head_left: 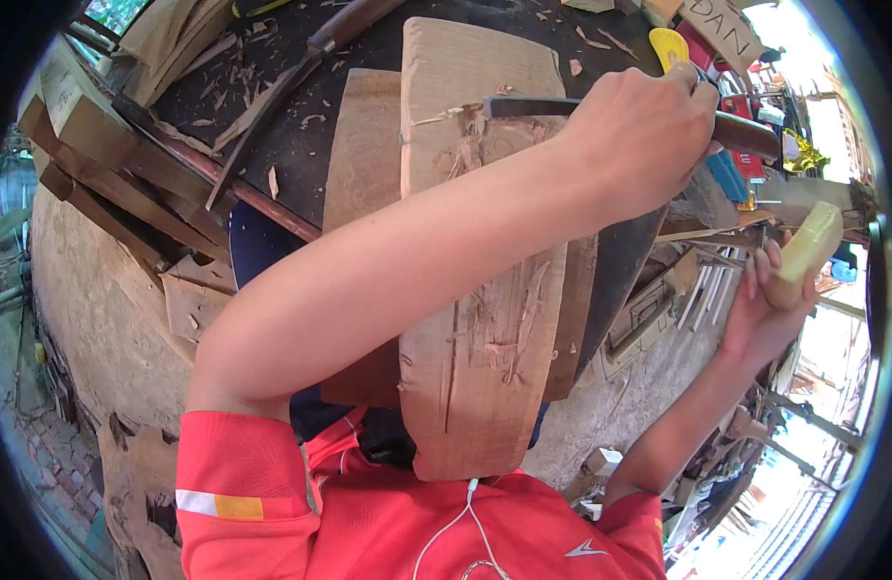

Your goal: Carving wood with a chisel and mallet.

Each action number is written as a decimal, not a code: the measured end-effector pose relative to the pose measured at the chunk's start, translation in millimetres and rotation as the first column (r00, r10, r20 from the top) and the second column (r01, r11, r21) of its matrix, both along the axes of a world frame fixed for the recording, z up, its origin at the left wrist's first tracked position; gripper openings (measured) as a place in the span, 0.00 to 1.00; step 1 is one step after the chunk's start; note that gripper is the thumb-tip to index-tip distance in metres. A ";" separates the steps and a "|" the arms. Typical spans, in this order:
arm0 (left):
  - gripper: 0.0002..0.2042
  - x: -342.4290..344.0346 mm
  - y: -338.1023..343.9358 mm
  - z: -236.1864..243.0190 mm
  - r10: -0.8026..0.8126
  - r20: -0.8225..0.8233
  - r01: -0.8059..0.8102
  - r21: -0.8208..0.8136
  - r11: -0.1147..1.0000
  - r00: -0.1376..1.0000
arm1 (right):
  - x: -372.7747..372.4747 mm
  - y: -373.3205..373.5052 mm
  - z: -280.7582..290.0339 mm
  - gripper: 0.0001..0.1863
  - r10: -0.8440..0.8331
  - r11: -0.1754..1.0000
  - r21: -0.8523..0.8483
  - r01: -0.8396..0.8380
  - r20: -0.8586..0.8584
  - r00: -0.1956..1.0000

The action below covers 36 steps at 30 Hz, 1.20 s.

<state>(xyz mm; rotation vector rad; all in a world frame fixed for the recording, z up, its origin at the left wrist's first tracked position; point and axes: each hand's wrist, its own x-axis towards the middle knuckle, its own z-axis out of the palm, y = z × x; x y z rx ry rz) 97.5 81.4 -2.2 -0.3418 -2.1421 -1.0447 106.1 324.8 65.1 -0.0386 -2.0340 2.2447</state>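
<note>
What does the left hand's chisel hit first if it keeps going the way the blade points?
The left hand holds a chisel whose blade points toward picture left, tip on the carved wooden plank. Going on, it would likely bite further into that roughly chipped wood; depth is unclear.

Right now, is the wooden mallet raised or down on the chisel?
Raised: the right hand holds the mallet up, apart from the chisel that the left hand holds.

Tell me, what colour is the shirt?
The shirt is bright red-orange, with a white and orange stripe on the sleeve. The head view shows it best.
</note>
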 end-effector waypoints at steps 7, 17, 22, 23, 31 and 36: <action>0.16 -3.7 -1.4 -2.7 0.014 0.062 -0.011 -0.058 0.998 0.998 | -17.2 1.2 5.1 0.32 0.115 0.993 0.033 -0.116 0.018 0.993; 0.16 -6.4 -9.5 -16.8 0.056 0.094 -0.044 -0.124 0.991 0.994 | -23.5 -20.9 -19.3 0.33 -0.023 0.998 0.061 0.015 0.137 0.990; 0.15 -0.5 -15.9 -17.6 0.147 0.119 -0.133 -0.114 0.985 0.982 | -29.4 -1.1 -16.7 0.30 0.284 0.956 0.012 -0.292 0.191 0.939; 0.15 -0.5 -13.8 -16.7 0.143 0.117 -0.130 -0.109 0.985 0.983 | -32.3 0.1 -14.0 0.30 0.281 0.957 0.017 -0.289 0.190 0.941; 0.16 24.5 -8.9 -4.3 -0.242 0.037 0.244 -0.170 0.955 0.970 | -1.8 3.9 -26.1 0.24 0.143 0.953 -0.278 -0.117 0.075 0.987; 0.16 22.8 -3.3 -4.2 -0.278 -0.018 0.269 -0.187 0.945 0.961 | 22.2 20.9 -23.6 0.24 0.057 0.986 -0.162 -0.045 0.071 0.996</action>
